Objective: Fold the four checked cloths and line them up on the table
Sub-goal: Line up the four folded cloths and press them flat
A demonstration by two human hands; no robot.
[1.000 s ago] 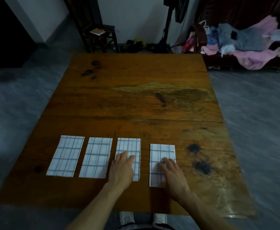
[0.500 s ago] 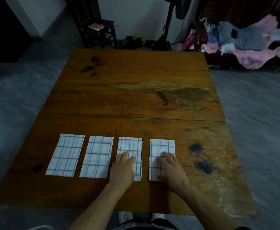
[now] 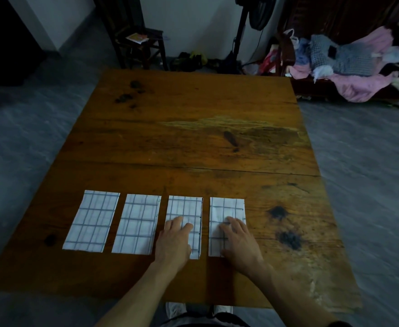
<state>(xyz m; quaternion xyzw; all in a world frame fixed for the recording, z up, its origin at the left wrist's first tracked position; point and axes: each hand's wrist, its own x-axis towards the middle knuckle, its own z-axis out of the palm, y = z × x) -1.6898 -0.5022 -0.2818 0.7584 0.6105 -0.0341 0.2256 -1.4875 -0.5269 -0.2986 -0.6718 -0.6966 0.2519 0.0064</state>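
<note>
Our left hand [image 3: 173,239] lies flat, palm down, fingers together and extended, pressing the near left part of the third cloth [image 3: 189,210] in the row; nothing is gripped, the hand only rests on the fabric. Our right hand [image 3: 239,241] lies flat too, fingers [image 3: 229,226] slightly spread, on the near right part of the fourth cloth [image 3: 226,208], its palm reaching past the cloth's near right corner onto the wood. Neither hand closes around anything.

All four checked cloths are folded into narrow upright rectangles and lie in one row near our edge of the table [image 3: 193,138]. From the left we see the first cloth [image 3: 91,220], then the second cloth [image 3: 137,224], then the two under our hands. Narrow strips of bare wood separate each from its neighbour; none touch. Their near edges fall roughly on one line, though the two on the left lean a little leftward at the bottom.

Right of the fourth cloth, two dark stains [image 3: 283,226] mark the wood. The far half of the table holds only more dark marks.

Beyond the far edge stand a dark wooden stool [image 3: 139,43] with a small book on it and a fan stand [image 3: 238,34]. At the far right, a heap of clothes [image 3: 349,64] lies on a dark bench.
</note>
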